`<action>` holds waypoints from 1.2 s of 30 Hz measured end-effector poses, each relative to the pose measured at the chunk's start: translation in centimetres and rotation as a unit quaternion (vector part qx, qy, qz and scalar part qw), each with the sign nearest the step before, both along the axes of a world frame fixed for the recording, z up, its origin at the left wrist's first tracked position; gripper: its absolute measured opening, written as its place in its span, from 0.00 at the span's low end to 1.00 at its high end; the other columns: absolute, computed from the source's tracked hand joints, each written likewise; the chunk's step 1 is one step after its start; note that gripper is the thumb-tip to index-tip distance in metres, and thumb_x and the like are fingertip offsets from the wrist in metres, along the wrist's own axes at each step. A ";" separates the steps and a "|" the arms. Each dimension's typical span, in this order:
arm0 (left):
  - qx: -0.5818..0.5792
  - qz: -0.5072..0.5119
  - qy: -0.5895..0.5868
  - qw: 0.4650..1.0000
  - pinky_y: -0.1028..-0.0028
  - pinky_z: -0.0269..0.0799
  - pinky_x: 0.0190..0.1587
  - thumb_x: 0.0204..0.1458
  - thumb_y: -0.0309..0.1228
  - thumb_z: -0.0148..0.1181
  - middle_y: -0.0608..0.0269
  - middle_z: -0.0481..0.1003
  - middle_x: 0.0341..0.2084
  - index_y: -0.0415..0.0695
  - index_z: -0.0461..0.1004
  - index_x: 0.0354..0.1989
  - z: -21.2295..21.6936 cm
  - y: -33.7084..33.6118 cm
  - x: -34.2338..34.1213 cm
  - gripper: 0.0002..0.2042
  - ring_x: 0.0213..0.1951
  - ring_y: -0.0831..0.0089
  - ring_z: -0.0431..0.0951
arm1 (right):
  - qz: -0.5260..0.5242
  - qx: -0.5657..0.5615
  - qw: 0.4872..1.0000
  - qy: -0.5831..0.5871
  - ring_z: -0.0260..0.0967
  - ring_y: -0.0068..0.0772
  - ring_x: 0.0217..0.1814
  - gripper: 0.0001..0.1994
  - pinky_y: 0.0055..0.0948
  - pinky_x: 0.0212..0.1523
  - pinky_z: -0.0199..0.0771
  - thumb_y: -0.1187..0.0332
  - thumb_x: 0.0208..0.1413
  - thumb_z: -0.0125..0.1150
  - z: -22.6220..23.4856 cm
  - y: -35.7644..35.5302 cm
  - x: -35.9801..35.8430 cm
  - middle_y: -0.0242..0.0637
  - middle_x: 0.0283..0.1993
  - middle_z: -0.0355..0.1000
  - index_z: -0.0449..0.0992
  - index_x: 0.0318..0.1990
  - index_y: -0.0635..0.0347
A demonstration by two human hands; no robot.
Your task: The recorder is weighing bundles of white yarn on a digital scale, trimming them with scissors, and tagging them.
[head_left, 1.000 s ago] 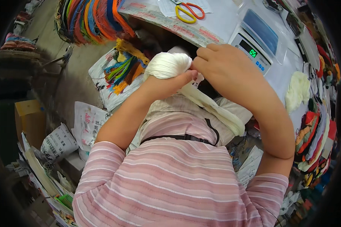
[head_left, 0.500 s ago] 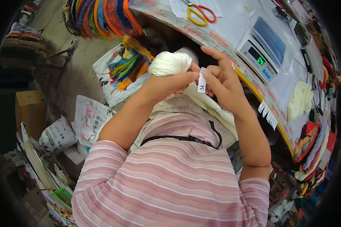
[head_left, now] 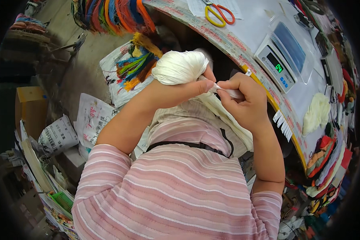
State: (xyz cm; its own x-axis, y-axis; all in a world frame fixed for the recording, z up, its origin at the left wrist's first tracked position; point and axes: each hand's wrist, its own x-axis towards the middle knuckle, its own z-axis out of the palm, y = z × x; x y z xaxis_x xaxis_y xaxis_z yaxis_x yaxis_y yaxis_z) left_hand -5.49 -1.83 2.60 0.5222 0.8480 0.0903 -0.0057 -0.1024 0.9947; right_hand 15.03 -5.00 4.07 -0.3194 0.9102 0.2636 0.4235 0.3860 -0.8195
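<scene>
A thick bundle of glossy white yarn (head_left: 180, 68) bulges above my left hand (head_left: 188, 89), whose thumb and fingers are closed around its narrow end. Close beside it, my right hand (head_left: 246, 98) pinches a twisted white length of the yarn (head_left: 235, 93) between thumb and forefinger. The two hands nearly meet. Just above the right hand's knuckles, a small white piece (head_left: 249, 72) shows against the table edge; whether it is a tag cannot be made out. More pale yarn (head_left: 224, 112) hangs across my lap below the hands.
On the table to the right lie scissors (head_left: 216, 15) with yellow and red handles, a digital scale (head_left: 277, 68) and a loose cream yarn bundle (head_left: 317, 113). White tags (head_left: 283, 125) hang along the table edge. Coloured yarns (head_left: 138, 66) rest on a white sack; a cardboard box (head_left: 31, 106) stands left.
The white numbered tag no longer shows between my hands. My right hand has turned and drawn its extended fingers in, now pinching the yarn's end. My left hand keeps holding the bundle.
</scene>
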 end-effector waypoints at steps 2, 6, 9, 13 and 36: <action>-0.158 -0.011 -0.065 0.985 0.84 0.50 0.15 0.49 0.27 0.60 0.70 0.69 0.19 0.38 0.73 0.37 0.9 -0.5 0.4 0.08 0.14 0.88 0.58 | 0.059 0.182 0.977 -0.096 0.65 0.30 0.22 0.10 0.25 0.20 0.63 0.77 0.41 0.64 0.0 0.4 0.3 0.34 0.22 0.65 0.75 0.35 0.61; -0.399 -0.039 -0.153 0.903 0.83 0.46 0.15 0.50 0.28 0.58 0.72 0.65 0.16 0.37 0.74 0.39 1.3 -0.6 0.6 0.10 0.13 0.87 0.55 | 0.101 0.402 0.891 -0.186 0.65 0.30 0.21 0.12 0.28 0.16 0.63 0.76 0.38 0.61 -0.1 0.4 0.8 0.33 0.23 0.65 0.75 0.35 0.61; -0.408 -0.043 -0.173 0.895 0.83 0.47 0.15 0.50 0.29 0.59 0.71 0.66 0.16 0.37 0.75 0.41 0.1 -0.8 0.3 0.11 0.13 0.86 0.56 | 0.090 0.342 0.924 -0.148 0.65 0.30 0.22 0.11 0.26 0.18 0.63 0.77 0.41 0.62 -1.1 0.4 1.3 0.35 0.25 0.67 0.76 0.36 0.63; -0.336 -0.027 -0.146 0.930 0.81 0.50 0.16 0.50 0.29 0.60 0.70 0.70 0.19 0.38 0.76 0.39 0.1 -1.3 0.2 0.10 0.13 0.86 0.57 | -0.048 0.005 0.994 0.098 0.63 0.19 0.26 0.04 0.18 0.27 0.62 0.76 0.53 0.60 -0.9 -1.2 -0.5 0.33 0.25 0.69 0.75 0.36 0.64; -0.167 0.211 -0.474 0.838 0.84 0.62 0.19 0.58 0.23 0.46 0.54 0.69 0.54 0.39 0.63 0.58 -8.7 6.2 -33.3 0.18 0.11 0.88 0.59 | -0.227 -0.167 0.888 0.364 0.44 0.10 0.14 0.06 0.15 0.16 0.41 0.73 0.58 0.55 -0.5 -3.3 8.6 0.22 0.17 0.58 0.73 0.40 0.66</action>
